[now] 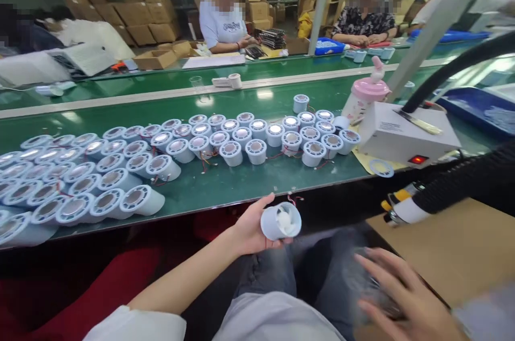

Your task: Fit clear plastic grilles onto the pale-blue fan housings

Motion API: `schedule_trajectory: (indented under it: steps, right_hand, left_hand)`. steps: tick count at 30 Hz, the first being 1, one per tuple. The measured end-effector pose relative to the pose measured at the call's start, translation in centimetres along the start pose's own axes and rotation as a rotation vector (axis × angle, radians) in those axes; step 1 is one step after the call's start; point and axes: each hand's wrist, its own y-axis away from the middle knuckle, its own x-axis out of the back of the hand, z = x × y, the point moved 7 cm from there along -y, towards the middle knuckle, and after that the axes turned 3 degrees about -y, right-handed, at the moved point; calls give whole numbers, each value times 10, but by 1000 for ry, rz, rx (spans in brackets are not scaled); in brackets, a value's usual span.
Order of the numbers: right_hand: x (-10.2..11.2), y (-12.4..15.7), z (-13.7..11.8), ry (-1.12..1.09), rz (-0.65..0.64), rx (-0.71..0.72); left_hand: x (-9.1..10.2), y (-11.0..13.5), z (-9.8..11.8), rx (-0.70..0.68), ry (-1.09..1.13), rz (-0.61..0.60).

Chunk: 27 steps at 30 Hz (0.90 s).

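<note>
My left hand point(251, 231) held a small pale blue fan housing point(280, 221) just off the near edge of the green bench point(225, 183), above my lap. The fingers point(263, 202) were curled around its side, the thumb up against its rim, and the open end with the white blades faced me. A short red wire point(294, 199) stuck out at its far side.

My right hand point(396, 295) hung low at the near right, blurred, fingers spread wide and holding nothing that I could make out. It was over my knee, just beside a brown cardboard surface point(450, 244).

On the bench, well apart from the held piece, lay a long crowd of the same housings point(132, 169), running from the near left toward the middle right. Those on the left lay tipped on their sides; those farther right point(277, 137) stood upright, touching one another, with thin red wires between them. To the right of them sat a white box with a lit red switch point(402, 137), and a pink and white bottle point(364, 97) stood just behind it. A black hose point(454, 67) curved up from the box.

Across the far side of the bench two other people sat, one in a white shirt point(221, 24) and one in a patterned shirt point(364, 22), their hands resting on their own work. Cardboard boxes point(137, 14) were stacked behind them.
</note>
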Motion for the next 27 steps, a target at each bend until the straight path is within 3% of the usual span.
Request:
schedule_trajectory:
  steps: [4, 7, 9, 11, 15, 18, 21, 25, 27]
  right_hand:
    - [-31, -27, -24, 113, -111, 51]
    - [-41, -44, -23, 199, -195, -32]
    - [-42, -47, -17, 226, -242, -99]
    - [-41, -45, -11, 206, -279, -143]
    - [-41, -41, -6, 104, -352, -148]
    - [-36, -40, -4, 30, -349, -169]
    - [-26, -41, -5, 10, -248, -162]
    - [-20, -43, -17, 262, -108, -33]
    - [-26, -43, -19, 352, -132, -12]
  left_hand:
    - [-12, -31, -31, 252, -366, -87]
    - [-24, -35, -27, 263, -707, -126]
    - [-38, -32, -18, 167, -925, -174]
    - [-54, -26, -7, -20, -1181, -209]
    - [-78, -11, 3, -386, -1675, -134]
    - [-78, -8, 2, -431, -1720, -83]
    - [-73, -11, 6, -433, -1534, -110]
    - [-57, -20, 1, -155, -1287, -133]
    - [-56, -21, -3, -97, -1316, -124]
